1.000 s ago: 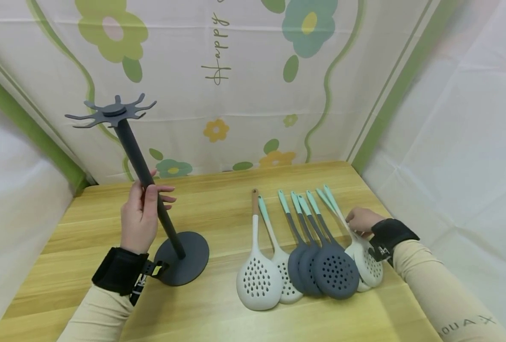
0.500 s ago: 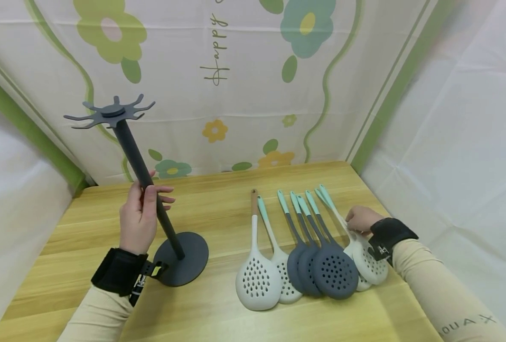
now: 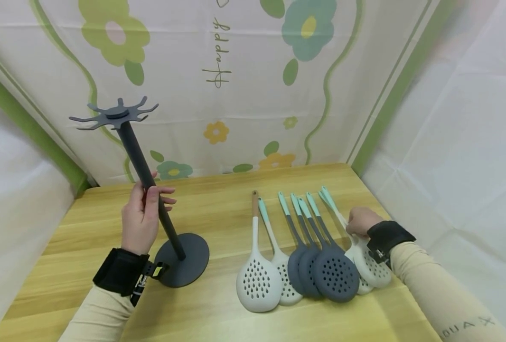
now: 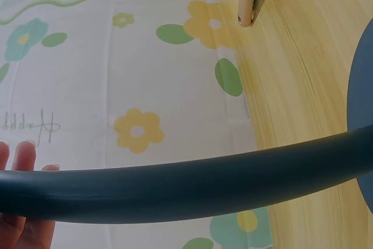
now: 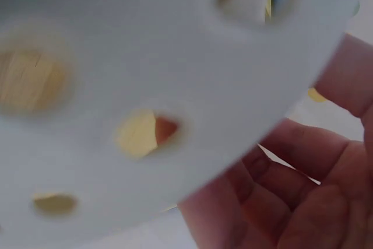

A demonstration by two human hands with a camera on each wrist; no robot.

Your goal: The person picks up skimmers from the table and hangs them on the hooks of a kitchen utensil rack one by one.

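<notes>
My left hand (image 3: 139, 218) holds the pole of a dark grey utensil stand (image 3: 137, 154), thumb in front and fingers behind. Its top carries a ring of curved hooks, and its round base is down on the table. In the left wrist view the pole (image 4: 186, 190) crosses the picture with fingertips (image 4: 24, 155) past its edge. At the far right, my right hand (image 3: 361, 221) pinches the white handle of a white skimmer (image 3: 374, 270) with a mint grip end. The skimmer's perforated head (image 5: 145, 74) fills much of the right wrist view. Another white skimmer (image 3: 365, 286) lies partly hidden under it.
Left of the right hand, several dark grey skimmers (image 3: 336, 275) with mint ends overlap on the wooden table (image 3: 210, 209). Beside them lie a white skimmer with a mint end (image 3: 288, 278) and one with a brown end (image 3: 259, 285). A flowered cloth (image 3: 244, 104) hangs behind.
The head of the top white skimmer at the right has shifted a little to the right, the right hand staying at its handle. The left hand and the stand have hardly moved.
</notes>
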